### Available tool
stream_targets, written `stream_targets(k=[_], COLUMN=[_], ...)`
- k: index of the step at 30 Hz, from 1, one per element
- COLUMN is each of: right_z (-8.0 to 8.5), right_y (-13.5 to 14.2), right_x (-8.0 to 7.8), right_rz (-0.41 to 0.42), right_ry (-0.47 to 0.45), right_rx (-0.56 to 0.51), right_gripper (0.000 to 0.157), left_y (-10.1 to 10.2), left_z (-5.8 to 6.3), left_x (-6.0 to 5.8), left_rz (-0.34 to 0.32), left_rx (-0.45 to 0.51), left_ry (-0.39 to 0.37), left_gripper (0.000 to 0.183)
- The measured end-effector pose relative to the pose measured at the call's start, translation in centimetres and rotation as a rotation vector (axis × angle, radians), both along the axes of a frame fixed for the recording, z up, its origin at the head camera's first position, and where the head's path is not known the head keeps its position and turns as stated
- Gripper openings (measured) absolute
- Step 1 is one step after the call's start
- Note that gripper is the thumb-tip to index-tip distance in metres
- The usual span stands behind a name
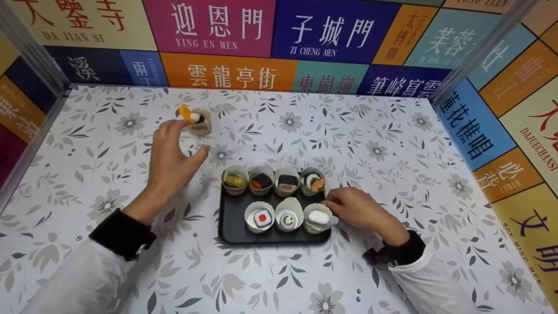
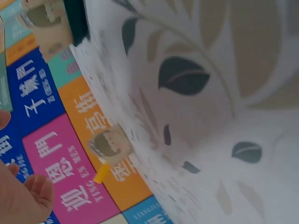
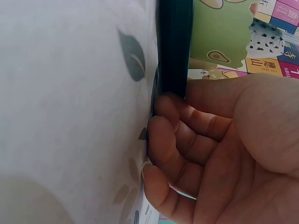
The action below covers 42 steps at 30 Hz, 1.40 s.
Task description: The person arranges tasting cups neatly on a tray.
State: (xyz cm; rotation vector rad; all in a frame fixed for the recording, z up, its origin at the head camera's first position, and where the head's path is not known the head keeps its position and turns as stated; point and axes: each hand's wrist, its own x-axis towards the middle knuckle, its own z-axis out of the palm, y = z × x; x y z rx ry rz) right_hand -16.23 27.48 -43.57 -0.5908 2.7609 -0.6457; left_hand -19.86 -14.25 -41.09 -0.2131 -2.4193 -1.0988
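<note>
In the head view my left hand (image 1: 170,161) reaches toward a lone paper cup (image 1: 202,127) at the back left, thumb and fingers spread apart. A toy sushi piece with an orange-yellow strip (image 1: 186,114) sits in that cup and sticks out of it. The left wrist view shows a gap between my fingers and the cup (image 2: 112,143). My right hand (image 1: 357,209) pinches the right edge of a dark tray (image 1: 233,209); its thumb and curled fingers meet at the tray rim (image 3: 175,51). Several paper cups with toy sushi stand on the tray in two rows.
The front row holds a red-centred roll (image 1: 262,218), a round roll (image 1: 288,220) and a white piece (image 1: 319,216). Behind them stand more cups, one with a yellow-green piece (image 1: 235,181). Colourful printed panels (image 1: 218,26) wall the flowered tabletop (image 1: 270,279) at back and sides.
</note>
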Motion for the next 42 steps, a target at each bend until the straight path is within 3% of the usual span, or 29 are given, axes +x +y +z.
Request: stream_targets(k=[14,19,26,34,42], right_z=[-0.3,-0.2,-0.2,-0.1,-0.3], right_y=[0.0,0.0,-0.2,-0.1,0.0], right_x=[-0.1,0.0,0.1,0.0,-0.1], right_rz=[0.002,-0.002,0.031,0.025,0.014], right_ry=[-0.019,-0.024,0.017,0.01,-0.004], right_rx=[-0.01,-0.012,-0.012,-0.019,-0.018], right_gripper=[0.023,0.024,0.024,0.022,0.02], left_y=[-1.1,-1.0,-1.1,-1.0,-0.5], left_z=[-0.3,-0.8,-1.8,-2.3,-2.3], left_x=[-6.4,-8.2,-9.5,-10.6,-11.0], left_rz=[0.102,0.132,0.168,0.177,0.156], left_rx=[0.077,0.124,0.184,0.354,0.437], left_ry=[-0.344,-0.413,-0.46,-0.529,-0.614], left_gripper=[0.096,0.107,0.109,0.118,0.105])
